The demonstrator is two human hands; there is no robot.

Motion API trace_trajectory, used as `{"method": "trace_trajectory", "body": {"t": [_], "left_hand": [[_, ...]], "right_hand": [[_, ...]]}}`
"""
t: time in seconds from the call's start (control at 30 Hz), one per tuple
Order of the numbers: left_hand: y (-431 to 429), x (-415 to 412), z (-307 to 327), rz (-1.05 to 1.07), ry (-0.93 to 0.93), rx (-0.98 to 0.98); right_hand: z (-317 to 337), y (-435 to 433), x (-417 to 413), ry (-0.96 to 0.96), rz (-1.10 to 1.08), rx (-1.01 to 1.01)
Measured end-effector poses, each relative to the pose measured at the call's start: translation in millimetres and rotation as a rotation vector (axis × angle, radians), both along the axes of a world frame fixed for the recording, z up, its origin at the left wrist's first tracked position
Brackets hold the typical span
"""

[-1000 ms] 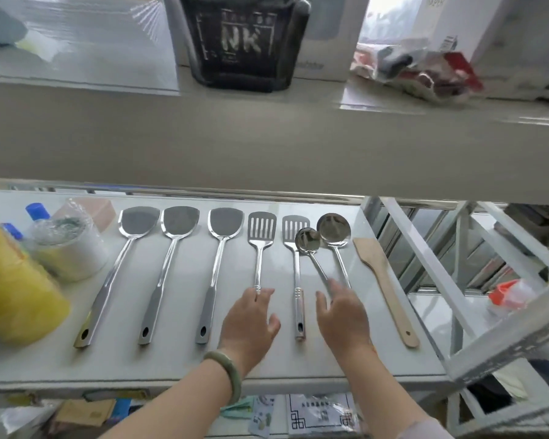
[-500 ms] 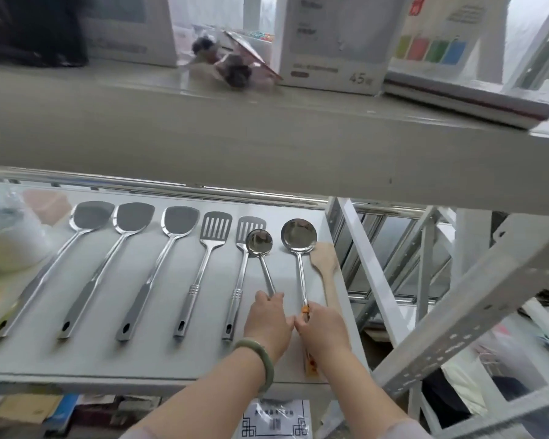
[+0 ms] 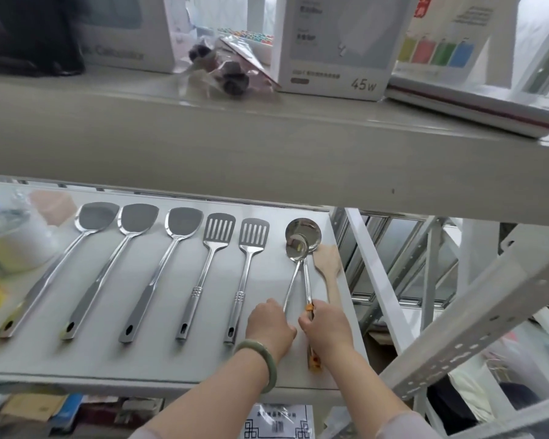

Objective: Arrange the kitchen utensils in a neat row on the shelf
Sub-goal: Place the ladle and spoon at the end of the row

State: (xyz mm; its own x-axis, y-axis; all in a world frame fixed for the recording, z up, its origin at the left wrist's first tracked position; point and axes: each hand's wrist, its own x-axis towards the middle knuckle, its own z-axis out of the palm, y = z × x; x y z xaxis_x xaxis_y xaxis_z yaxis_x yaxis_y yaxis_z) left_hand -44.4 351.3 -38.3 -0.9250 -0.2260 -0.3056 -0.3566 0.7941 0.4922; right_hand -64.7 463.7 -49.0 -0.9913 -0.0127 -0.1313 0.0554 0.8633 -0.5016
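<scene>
Since half a second ago, the small ladle (image 3: 297, 248) has swung right, so its bowl is now overlapping the bowl of the large ladle (image 3: 304, 231) instead of lying beside the second slotted turner (image 3: 253, 231). From the head camera, the left hand (image 3: 270, 326) is curling closed around the small ladle's handle near the shelf's (image 3: 159, 359) front edge, a green bangle (image 3: 262, 356) sitting on its wrist. Just beside it, the right hand (image 3: 325, 327) is pinching the large ladle's orange-tipped handle. Both ladles are lying toward the shelf's right edge, with a wooden spatula (image 3: 328, 264) partly hidden just right of them. Three solid turners (image 3: 184, 221) and the first slotted turner (image 3: 218, 228) are lying in a row running toward the left edge.
</scene>
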Motion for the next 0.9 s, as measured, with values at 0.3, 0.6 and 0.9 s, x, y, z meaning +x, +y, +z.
{"method": "trace_trajectory", "body": {"t": [0.3,0.6,0.9], "left_hand": [[-12.8,4.4,0.9,-0.005,0.036,-0.082],[-26.0,11.8,10.5,0.099,0.271,0.098],[28.8,21.7,7.0,-0.092,0.278,0.117]], "right_hand": [[-0.5,-21.1,-0.6,0.028,0.087,-0.061],[-0.8,-16.4,0.2,0.195,-0.011,-0.006],[-2.0,28.8,7.6,0.076,-0.196,0.196]]}}
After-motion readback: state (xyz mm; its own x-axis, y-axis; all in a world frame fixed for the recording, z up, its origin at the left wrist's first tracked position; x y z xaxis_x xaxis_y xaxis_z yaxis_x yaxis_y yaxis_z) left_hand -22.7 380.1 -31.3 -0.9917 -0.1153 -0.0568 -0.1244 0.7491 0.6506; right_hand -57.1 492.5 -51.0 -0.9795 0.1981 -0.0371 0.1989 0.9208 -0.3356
